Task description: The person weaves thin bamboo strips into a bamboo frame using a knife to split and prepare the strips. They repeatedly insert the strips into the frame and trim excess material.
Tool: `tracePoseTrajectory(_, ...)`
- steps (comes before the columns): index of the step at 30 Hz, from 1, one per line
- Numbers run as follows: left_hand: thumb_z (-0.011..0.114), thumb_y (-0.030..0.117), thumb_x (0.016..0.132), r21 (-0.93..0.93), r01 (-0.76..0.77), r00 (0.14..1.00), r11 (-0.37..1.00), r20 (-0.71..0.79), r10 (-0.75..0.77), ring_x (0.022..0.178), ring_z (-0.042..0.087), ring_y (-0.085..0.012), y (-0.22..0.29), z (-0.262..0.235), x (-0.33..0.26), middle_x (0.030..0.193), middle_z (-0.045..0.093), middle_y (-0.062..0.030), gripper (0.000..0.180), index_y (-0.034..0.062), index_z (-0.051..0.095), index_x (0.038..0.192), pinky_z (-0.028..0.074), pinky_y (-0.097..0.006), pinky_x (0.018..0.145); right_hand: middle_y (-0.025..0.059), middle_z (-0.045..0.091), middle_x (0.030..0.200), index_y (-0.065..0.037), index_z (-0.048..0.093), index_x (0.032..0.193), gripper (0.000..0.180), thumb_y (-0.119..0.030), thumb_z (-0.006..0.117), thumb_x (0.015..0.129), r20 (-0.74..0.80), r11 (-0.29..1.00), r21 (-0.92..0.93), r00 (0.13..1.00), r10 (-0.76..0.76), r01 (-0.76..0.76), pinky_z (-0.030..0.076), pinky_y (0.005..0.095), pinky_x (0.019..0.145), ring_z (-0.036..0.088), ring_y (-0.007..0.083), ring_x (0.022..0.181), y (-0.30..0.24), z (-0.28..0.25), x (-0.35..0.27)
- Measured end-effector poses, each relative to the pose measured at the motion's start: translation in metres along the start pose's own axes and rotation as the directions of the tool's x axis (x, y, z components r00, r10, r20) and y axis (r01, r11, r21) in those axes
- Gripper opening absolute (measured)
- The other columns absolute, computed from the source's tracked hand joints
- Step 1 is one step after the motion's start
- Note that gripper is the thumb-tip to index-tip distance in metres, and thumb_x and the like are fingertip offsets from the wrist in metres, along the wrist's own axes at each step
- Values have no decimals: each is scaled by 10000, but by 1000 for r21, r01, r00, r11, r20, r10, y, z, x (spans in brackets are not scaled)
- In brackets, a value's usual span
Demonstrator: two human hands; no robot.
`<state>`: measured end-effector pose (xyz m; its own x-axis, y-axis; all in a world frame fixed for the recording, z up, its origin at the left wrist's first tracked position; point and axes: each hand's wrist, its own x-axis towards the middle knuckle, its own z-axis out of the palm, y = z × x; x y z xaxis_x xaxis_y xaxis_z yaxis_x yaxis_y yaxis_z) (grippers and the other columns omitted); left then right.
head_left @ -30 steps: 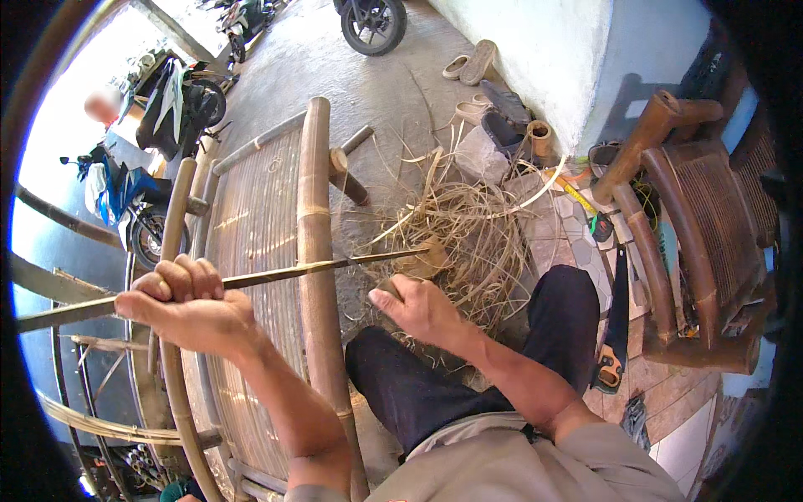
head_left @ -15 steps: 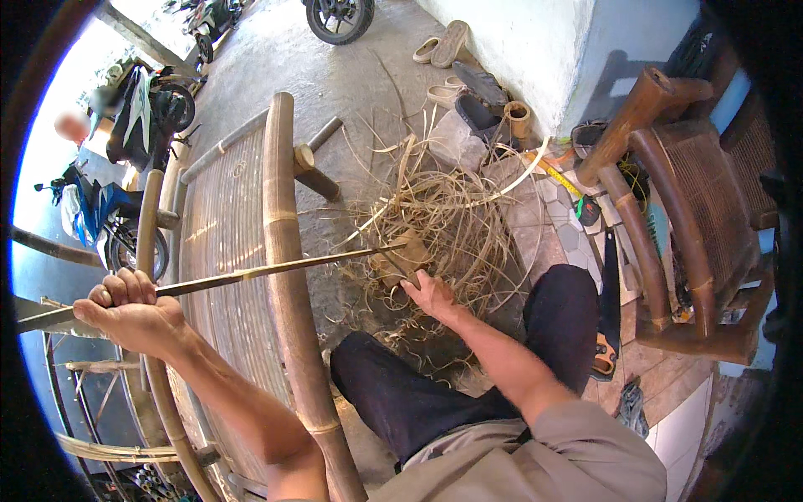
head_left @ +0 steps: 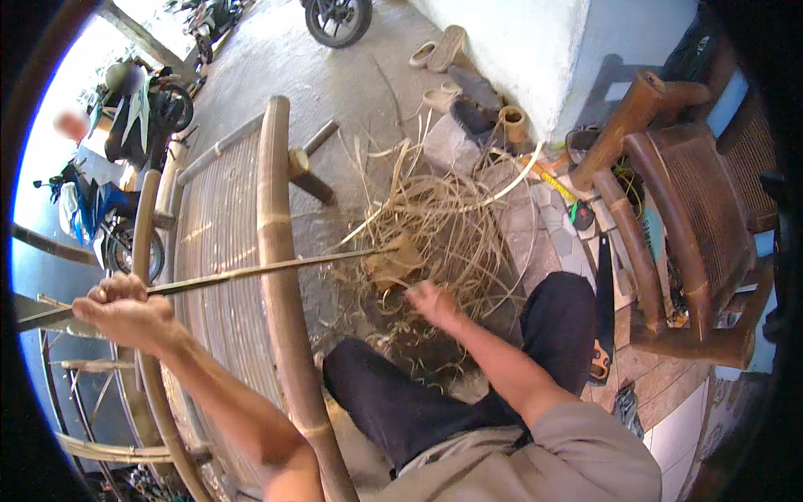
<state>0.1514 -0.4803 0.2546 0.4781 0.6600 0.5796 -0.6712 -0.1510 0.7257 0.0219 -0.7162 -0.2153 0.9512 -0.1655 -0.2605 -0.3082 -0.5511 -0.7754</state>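
My left hand [head_left: 125, 314] is closed round a long, narrow bamboo strip [head_left: 251, 273], which slants over the bamboo bench on my left. The strip's far end rests at a tan, folded pad [head_left: 395, 261] in front of my knees. Just below that pad is my right hand [head_left: 432, 303], blurred by motion, its fingers curled in. Whatever it holds is too smeared to make out. Beneath and beyond lies a tangled heap of thin bamboo shavings [head_left: 456, 209].
The bamboo bench [head_left: 280, 226] stands close on my left. To my right are a handsaw [head_left: 604, 293], a tape measure [head_left: 580, 215] and a brown bamboo chair [head_left: 698, 192]. A stone block [head_left: 456, 144] and several shoes lie by the wall; motorbikes [head_left: 125, 209] stand far left.
My right hand has shifted slightly down and away from the pad and now looks blurred. My left hand's fingers have loosened a little on the strip. The whole view has shifted slightly.
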Motion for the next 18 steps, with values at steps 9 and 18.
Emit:
tracePoseTrajectory(9,400,597,1075,-72,37,998,997,58,-33,516,285,-85,13,-5,-8,606,352,13,554,162,356,734,254,-254,459,141,657,718,62,591,1107,472,-392,606,978,255,886,174,889,381,-430,553,464,610,670,268,573,4,-13,-4)
tracePoseTrajectory(18,518,517,1055,-18,-35,984,999,177,37,551,311,-103,40,8,-36,607,349,-7,579,172,275,659,334,-294,546,297,700,938,-3,582,1203,457,-415,576,1005,16,925,368,994,-108,94,537,538,790,689,487,925,-176,-100,-91)
